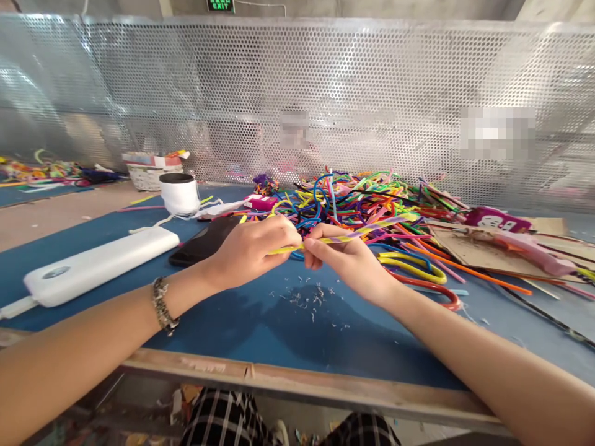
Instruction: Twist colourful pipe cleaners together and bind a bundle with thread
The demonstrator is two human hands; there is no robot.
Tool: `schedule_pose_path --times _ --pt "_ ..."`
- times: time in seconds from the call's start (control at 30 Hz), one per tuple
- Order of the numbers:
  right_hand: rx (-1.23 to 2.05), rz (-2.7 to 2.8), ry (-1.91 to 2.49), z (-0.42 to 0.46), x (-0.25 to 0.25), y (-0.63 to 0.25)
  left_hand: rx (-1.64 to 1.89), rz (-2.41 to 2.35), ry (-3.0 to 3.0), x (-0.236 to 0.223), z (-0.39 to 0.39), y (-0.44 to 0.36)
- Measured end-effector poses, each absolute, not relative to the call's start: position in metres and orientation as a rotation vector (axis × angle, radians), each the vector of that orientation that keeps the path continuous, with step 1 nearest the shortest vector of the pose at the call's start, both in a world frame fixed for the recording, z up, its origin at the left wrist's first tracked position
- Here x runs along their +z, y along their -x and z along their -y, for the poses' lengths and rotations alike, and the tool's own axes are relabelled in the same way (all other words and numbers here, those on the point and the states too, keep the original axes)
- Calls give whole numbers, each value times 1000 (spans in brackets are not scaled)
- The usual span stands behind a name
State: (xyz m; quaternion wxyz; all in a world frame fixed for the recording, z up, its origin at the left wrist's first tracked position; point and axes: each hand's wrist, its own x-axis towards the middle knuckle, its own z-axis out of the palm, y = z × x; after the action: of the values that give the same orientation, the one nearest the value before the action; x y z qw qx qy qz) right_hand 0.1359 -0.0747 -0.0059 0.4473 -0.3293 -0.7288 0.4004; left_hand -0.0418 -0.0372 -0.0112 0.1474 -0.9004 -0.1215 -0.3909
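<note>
So your left hand (pixel 258 244) and right hand (pixel 346 254) both pinch the slim yellow-and-purple striped cord (pixel 362 231) up over the table, fingertips close together, probably to keep that bit steady. Small whitish scraps (pixel 312 298) dot the flat blue tabletop (pixel 209 328) below. Behind, the tangled multicoloured cord pile (pixel 353 198) sits handy, presumably for easy reach, before the silvery perforated metal panel (pixel 372 74).
</note>
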Motion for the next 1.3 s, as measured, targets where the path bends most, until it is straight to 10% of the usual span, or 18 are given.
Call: schedule_pose_path --times 1.3 --pt "906 1611 765 66 -5 -137 -1263 498 2499 -8 38 39"
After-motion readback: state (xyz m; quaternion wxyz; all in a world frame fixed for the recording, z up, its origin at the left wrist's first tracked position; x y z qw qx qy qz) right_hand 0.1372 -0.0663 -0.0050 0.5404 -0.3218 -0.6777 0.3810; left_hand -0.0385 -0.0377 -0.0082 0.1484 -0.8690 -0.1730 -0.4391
